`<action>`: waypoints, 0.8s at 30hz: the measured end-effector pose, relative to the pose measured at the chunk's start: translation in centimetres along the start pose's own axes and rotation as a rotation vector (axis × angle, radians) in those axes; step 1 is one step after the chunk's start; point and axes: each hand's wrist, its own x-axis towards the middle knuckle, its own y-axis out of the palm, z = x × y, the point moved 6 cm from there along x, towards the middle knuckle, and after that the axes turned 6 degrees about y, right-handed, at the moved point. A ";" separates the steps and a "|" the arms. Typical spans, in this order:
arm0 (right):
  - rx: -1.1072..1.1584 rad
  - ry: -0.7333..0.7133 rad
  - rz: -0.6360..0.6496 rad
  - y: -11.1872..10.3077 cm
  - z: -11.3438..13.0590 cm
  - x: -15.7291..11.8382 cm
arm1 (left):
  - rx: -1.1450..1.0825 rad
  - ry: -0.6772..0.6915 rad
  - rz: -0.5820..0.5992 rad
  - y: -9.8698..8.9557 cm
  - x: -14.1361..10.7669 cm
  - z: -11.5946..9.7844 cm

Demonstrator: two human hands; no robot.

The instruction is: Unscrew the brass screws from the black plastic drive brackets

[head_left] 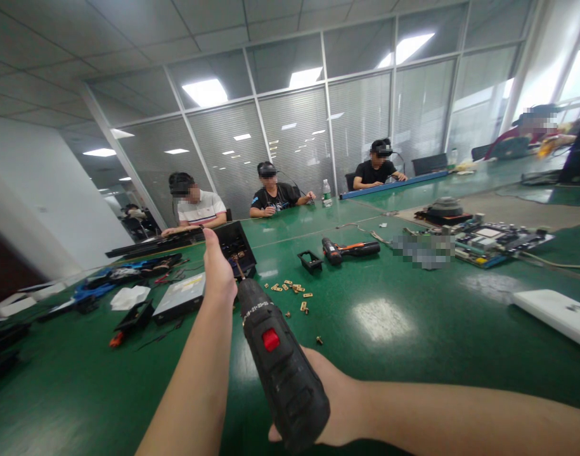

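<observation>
My right hand [332, 399] is wrapped round a black power drill [283, 361] with a red switch on top. The drill points away from me, and its thin bit reaches to a black box-like part [237, 244] standing on the green table. At the left side of that part is my left hand [218, 266], thumb up, its other fingers hidden behind the hand and the part. Small brass-coloured plates [303, 306] and screws [319, 340] lie scattered just right of the drill's front end.
On the table [389, 380] lie an orange and black drill [351, 249], a black frame [310, 261], a circuit board [494, 237] at right, a silver drive [180, 297] and blue cables [97, 285] at left. Several people sit across; a bottle [326, 193] stands near one.
</observation>
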 end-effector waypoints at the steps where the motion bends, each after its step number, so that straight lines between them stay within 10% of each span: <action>1: -0.011 0.009 0.003 0.0 -0.1 0.0 | 0.000 -0.002 0.000 0.0 0.0 0.0; 24: -0.025 0.023 -0.009 -0.1 -0.6 -0.4 | 0.008 -0.043 -0.027 -0.2 0.1 0.2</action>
